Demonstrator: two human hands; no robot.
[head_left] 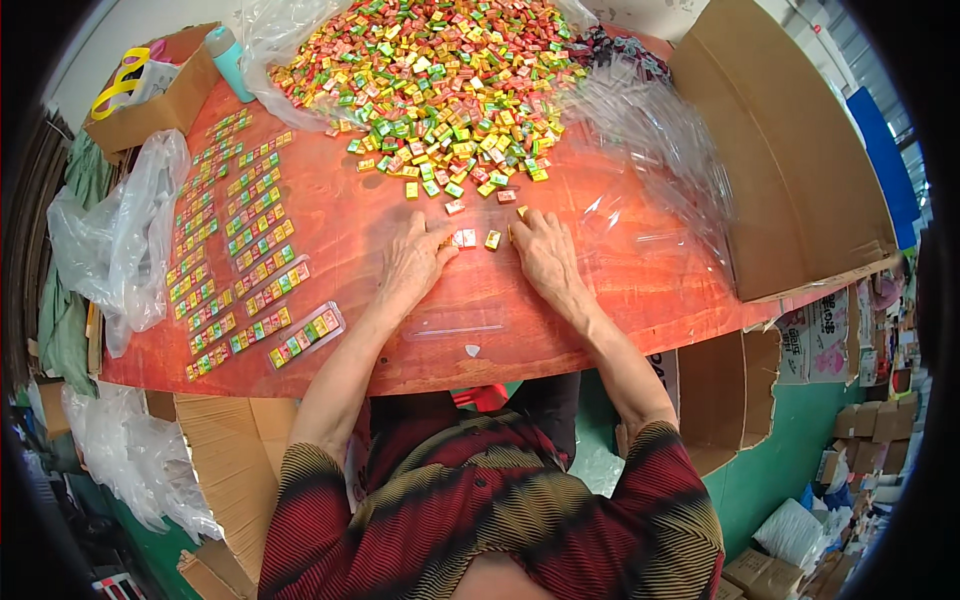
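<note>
On the red wood-grain table, my left hand (412,258) has its thumb and forefinger closed at the left end of a short row of small red boxes (465,238). My right hand (545,258) is closed too, its fingertips at a small yellow box (521,212) that they partly cover. Between the hands lies a loose yellow box (492,240). Just beyond are two more red boxes, one (455,207) near my left fingers and another (506,196) farther right. A clear plastic tray (455,330) lies nearer the table's front edge.
A big heap of small coloured boxes (440,80) covers the far middle. Filled clear strips (262,240) stand in rows at the left, one (306,335) nearest me. Clear plastic trays (660,150) pile up at the right beside a large carton (780,150). A teal bottle (230,65) stands far left.
</note>
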